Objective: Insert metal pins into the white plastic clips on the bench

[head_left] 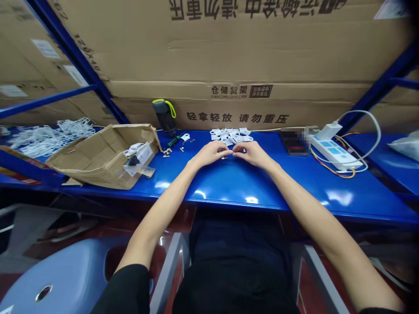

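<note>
My left hand (210,153) and my right hand (251,153) meet over the blue table (229,185), their fingertips almost touching. The fingers of both hands are curled into a pinch; whatever is between them is too small to make out. Just below the left fingertips lies a small shiny metal piece (224,158). Right behind the hands, a pile of small white plastic parts (229,135) is spread on the table.
To the left stands an open cardboard box (98,152) with white items inside. Near it are small brass-coloured pieces (166,152), a green-handled screwdriver (174,141) and a dark bottle (165,117). White cables (49,137) lie far left. At right is a white power strip (337,150).
</note>
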Tool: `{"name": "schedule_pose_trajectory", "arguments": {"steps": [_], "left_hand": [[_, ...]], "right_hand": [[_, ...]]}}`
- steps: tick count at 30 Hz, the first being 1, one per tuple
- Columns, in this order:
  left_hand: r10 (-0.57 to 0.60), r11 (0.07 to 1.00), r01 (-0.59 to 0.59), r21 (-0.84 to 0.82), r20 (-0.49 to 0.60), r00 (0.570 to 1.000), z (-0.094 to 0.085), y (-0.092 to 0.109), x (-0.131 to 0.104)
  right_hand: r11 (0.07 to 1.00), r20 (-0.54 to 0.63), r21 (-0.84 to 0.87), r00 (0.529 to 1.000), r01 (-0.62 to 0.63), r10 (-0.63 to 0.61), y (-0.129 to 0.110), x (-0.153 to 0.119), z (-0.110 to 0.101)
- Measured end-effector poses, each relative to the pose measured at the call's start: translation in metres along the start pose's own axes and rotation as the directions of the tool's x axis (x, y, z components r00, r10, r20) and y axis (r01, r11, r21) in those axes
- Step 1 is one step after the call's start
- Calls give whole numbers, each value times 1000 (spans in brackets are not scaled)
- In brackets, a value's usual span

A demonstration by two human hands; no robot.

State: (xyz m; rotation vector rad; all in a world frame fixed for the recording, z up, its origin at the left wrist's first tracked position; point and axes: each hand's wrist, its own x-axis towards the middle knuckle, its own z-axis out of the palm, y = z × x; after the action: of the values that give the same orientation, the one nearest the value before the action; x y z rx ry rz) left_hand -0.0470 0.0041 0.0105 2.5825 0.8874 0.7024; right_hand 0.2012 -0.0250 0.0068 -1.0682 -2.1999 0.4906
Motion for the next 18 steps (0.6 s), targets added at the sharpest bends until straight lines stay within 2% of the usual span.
{"name": "schedule_pose_trajectory", "arguments": {"steps": [4,9,14,18], "left_hand": [[-17,993,23,-112,50,999,5,1,0],[-41,962,51,-268,42,998,5,3,0],[-44,937,63,-343,61,997,4,8,1],[-77,959,87,-268,49,996,-2,6,1]], "right_hand": [[997,-45,-26,996,77,-78,-3,2,7],[991,-135,-34,982,129,-132,-5,1,5],[990,-95,-72,987,120,-127,-4,1,0],[988,-57,-134,994,80,-88,2,1,-8]]}}
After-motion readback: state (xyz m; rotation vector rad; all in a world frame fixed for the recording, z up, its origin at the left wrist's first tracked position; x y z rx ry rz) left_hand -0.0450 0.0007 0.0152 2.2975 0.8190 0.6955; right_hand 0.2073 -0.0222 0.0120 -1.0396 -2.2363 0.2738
